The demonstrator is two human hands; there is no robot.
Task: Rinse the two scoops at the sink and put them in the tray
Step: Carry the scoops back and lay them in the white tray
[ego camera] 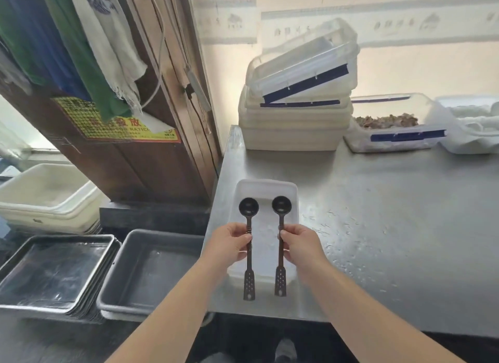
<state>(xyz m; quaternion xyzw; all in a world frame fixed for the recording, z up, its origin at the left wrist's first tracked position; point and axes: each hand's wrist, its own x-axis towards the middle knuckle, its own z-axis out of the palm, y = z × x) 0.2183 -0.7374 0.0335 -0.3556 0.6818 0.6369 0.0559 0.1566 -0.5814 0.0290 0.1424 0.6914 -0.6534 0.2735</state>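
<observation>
Two dark long-handled scoops are held side by side over a white plastic tray (266,187) that lies on the steel counter's left end. My left hand (229,245) grips the handle of the left scoop (248,206). My right hand (299,245) grips the handle of the right scoop (281,203). Both bowls point away from me over the tray's far half. Their perforated handle ends reach past the tray's near rim. Whether the scoops touch the tray is unclear. No sink is in view.
The steel counter (378,214) carries water droplets. At its back stand stacked white lidded boxes (294,114) and a clear box of brownish food (391,122). Left of the counter, lower down, lie a grey tub (151,268), stacked metal trays (54,273) and white basins (46,195).
</observation>
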